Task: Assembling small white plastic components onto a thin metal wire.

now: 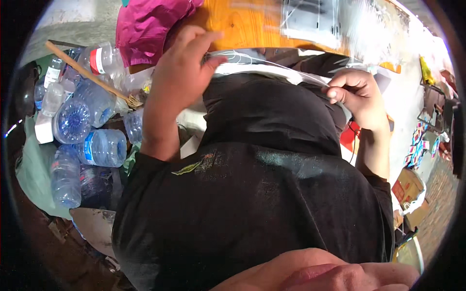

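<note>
My right hand [357, 94] is closed, with thumb and forefinger pinching a thin white strand [291, 70]. Across my lap the strand runs leftward, loosely looped near my left hand [184, 65]. That hand is raised by the table edge, somewhat blurred, its thumb and forefinger apart and nothing visible gripped between them. Whether the strand touches it, I cannot tell. Ahead is an orange-brown wooden table [233, 24]. On it lie a clear, greyish plastic piece [310, 19] and, to the right, a blurred whitish, glossy mass [374, 31].
Several clear plastic bottles [104, 148] are heaped at my left, with a wooden stick [85, 70] ending in a forked tip lying over them. Magenta cloth [143, 29] hangs at the table's left end. At far right stands a cardboard box [407, 186].
</note>
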Motion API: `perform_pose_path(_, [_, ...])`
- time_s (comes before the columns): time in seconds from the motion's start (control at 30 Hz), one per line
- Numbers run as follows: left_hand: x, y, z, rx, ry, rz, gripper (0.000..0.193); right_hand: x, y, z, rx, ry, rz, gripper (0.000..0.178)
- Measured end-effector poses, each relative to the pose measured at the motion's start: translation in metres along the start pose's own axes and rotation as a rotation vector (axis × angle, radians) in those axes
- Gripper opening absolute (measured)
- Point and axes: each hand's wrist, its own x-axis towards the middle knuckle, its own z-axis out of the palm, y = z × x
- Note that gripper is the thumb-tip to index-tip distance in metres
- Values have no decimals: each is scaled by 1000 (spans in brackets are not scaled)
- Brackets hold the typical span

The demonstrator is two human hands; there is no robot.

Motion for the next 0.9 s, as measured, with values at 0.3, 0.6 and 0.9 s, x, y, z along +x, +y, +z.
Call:
perform_pose_path(0.3, [20,56,63,-241,-15,367,20,28,-22,45,136,-11,-105,13])
perform_pose_path(0.6, [-5,-24,13,-487,-19,-107,30,-5,8,11,-48,26,45,12])
perform_pose_path(0.9, [29,67,65,-424,71,402,49,36,-16,52,325,-49,-61,14])
